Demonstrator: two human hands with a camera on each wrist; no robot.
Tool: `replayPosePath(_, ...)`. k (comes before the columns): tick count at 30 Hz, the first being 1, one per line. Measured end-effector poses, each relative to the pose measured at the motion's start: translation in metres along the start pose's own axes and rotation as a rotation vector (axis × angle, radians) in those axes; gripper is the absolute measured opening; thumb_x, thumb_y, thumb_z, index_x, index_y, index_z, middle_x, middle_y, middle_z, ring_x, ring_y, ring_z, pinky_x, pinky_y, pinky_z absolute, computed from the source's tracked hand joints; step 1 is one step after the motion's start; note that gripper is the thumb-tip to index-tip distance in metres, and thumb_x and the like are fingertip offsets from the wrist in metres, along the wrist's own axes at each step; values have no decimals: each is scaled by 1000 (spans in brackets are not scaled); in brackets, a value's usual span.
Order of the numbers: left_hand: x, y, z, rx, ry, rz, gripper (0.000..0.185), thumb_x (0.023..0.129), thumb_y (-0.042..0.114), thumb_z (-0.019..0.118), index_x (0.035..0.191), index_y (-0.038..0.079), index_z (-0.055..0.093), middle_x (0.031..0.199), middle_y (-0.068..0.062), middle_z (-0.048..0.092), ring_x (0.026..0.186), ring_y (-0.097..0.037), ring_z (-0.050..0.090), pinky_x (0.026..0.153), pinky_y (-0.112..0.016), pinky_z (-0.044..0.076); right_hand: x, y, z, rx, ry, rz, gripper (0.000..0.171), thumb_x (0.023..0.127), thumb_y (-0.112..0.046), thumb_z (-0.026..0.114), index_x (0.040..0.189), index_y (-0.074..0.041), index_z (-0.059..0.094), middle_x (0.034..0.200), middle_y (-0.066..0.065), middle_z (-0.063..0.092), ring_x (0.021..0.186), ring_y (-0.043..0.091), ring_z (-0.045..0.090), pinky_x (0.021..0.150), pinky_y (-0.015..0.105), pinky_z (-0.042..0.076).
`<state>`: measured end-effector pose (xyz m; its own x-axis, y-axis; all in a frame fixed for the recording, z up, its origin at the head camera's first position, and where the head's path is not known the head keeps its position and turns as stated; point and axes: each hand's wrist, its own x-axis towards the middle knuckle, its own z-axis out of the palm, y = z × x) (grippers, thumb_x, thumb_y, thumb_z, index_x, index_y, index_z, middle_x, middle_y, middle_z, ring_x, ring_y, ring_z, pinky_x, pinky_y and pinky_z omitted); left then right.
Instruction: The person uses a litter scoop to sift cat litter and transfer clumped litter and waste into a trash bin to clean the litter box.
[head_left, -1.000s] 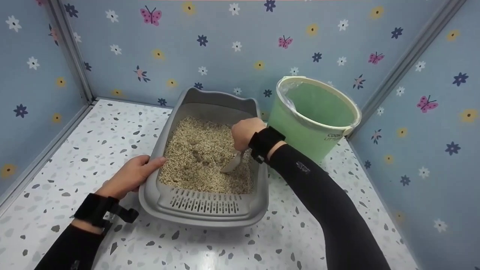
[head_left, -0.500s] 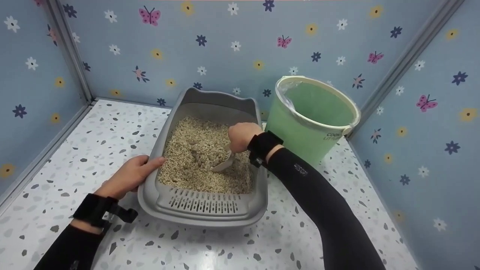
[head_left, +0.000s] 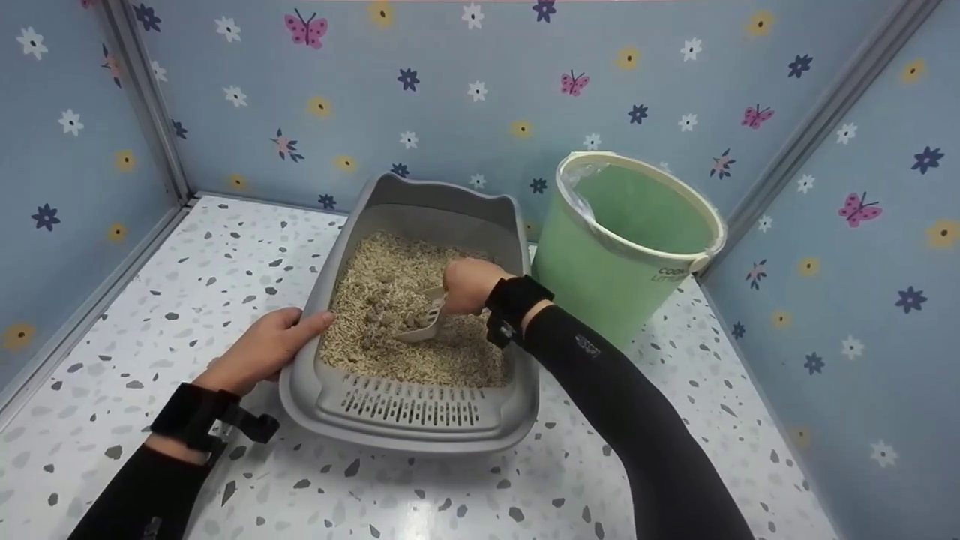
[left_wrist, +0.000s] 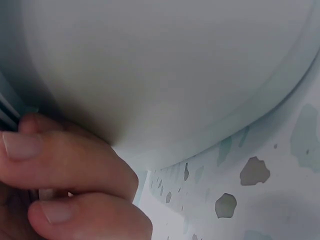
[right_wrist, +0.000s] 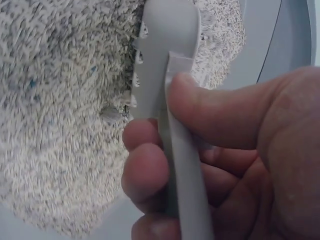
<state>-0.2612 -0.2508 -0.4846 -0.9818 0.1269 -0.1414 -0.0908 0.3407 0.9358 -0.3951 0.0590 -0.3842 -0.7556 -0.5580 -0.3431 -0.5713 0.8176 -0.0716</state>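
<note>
A grey litter box (head_left: 412, 442) with a slotted front ledge holds pale, grainy litter (head_left: 405, 255). My left hand (head_left: 259, 345) grips its left rim, thumb on top; in the left wrist view the curled fingers (left_wrist: 75, 160) show beside the box's outer wall. My right hand (head_left: 471, 285) holds a light-coloured slotted litter scoop (head_left: 426, 328) by its handle, blade low in the litter. In the right wrist view the thumb presses along the scoop handle (right_wrist: 185, 165) while the fingers wrap around it. Darker clumps (head_left: 379, 311) lie left of the blade.
A green bin (head_left: 592, 277) with a cream rim and a clear liner stands right of the box, close to my right forearm. Flower-patterned walls (head_left: 465, 112) rise behind and on both sides. The speckled white surface (head_left: 225, 262) extends around the box.
My right hand has moved left and slightly toward me, drawing the scoop through the litter toward the clumps; the blade's slots now show. My left hand keeps its grip on the rim.
</note>
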Motion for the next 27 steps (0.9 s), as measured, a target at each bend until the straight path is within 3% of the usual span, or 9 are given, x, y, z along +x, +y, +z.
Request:
replayPosePath(7, 1, 1, 0, 0, -1, 6, 59, 112, 62, 59, 113, 3, 55, 80, -5, 62, 56, -11, 55, 46, -25, 47, 10, -3, 10, 86, 15, -14, 35, 102, -16, 78, 70, -16, 64, 53, -5, 54, 51, 15, 52, 57, 29, 39)
replayPosePath(12, 0, 1, 2, -12, 0, -3, 62, 111, 64, 60, 112, 2, 55, 79, -4, 60, 55, -10, 51, 46, -24, 44, 28, 0, 23, 134, 29, -20, 34, 102, -16, 77, 71, -15, 64, 55, -6, 51, 51, 12, 44, 57, 29, 38)
replayPosePath(22, 1, 0, 1, -23, 4, 6, 63, 109, 66, 61, 110, 3, 54, 77, -3, 59, 53, -9, 49, 45, -24, 42, 40, -4, 27, 172, 13, -52, 40, 105, -14, 76, 72, -14, 54, 65, -5, 35, 60, 13, 30, 62, 29, 27)
replayPosePath(27, 1, -1, 1, -30, -2, 0, 66, 110, 66, 61, 114, 0, 57, 78, -5, 64, 54, -11, 54, 45, -24, 45, 41, -6, 30, 182, 28, -67, 20, 107, -18, 76, 90, -6, 73, 75, -3, 45, 67, 14, 37, 66, 29, 32)
